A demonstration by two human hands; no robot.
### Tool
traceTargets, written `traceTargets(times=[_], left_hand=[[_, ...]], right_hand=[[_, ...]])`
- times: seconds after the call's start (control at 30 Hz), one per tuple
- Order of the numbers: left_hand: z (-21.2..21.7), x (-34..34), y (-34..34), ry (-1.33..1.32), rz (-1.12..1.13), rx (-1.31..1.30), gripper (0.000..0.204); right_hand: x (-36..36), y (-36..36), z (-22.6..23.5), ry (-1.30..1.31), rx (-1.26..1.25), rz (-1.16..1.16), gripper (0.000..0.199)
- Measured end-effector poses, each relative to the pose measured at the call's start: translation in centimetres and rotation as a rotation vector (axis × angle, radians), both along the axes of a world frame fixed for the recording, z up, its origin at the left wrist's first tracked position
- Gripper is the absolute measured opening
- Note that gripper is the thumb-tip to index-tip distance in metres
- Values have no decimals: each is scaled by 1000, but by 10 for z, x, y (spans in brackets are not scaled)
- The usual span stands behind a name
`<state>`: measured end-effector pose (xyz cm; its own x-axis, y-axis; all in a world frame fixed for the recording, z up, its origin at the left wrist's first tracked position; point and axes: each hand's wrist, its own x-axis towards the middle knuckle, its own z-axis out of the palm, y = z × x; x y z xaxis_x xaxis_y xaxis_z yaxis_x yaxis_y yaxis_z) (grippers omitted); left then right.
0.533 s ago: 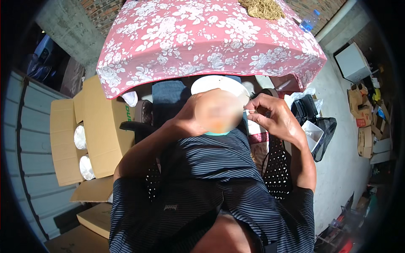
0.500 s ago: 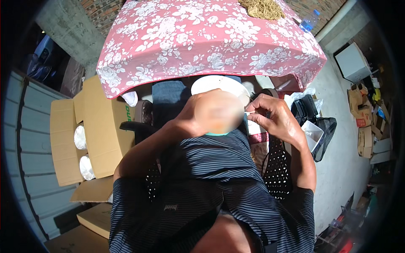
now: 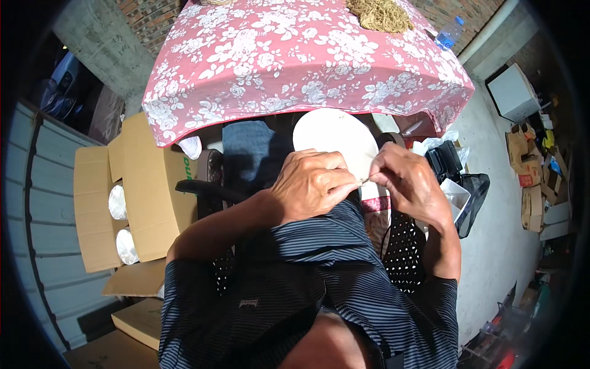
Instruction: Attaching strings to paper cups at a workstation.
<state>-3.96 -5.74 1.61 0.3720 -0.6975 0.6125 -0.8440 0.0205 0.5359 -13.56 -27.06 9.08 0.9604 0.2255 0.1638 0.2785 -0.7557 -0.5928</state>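
A smooth white round piece (image 3: 335, 136), flat-looking like a disc, is in front of my lap, close to the table's near edge. My left hand (image 3: 316, 183) is closed over its near edge, thumb and fingers pressed together. My right hand (image 3: 410, 182) pinches at the near right edge, its fingertips almost meeting those of my left hand. Something small and thin shows between the fingertips, too small to name. My fingers hide the disc's near rim.
Ahead stands a table with a pink floral cloth (image 3: 246, 67), bearing a tan stringy bundle (image 3: 380, 15) and a plastic bottle (image 3: 450, 34). Open cardboard boxes (image 3: 147, 197) stand at my left. Black bags (image 3: 473, 203) and a white container (image 3: 453, 198) lie at my right.
The white disc now shows more of its face and has shifted slightly right. My left hand has moved down and right; my right hand has turned inward, bringing the fingertips together.
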Motion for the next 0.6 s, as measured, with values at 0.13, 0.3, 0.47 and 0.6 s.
traceTargets(times=[0.13,0.3,0.47,0.6], left_hand=[[7,8,12,-37,-1,74,9],[-8,24,21,-110,-26,70,12],[-22,58,12,205,111,-116,14],[-10,76,17,259,241,-110,17]], right_hand=[[-5,-17,14,-129,-38,6,19],[0,-22,1,-155,-164,-16,16],[2,-14,-49,16,-56,-3,56],[2,30,-69,-186,-272,60,103]])
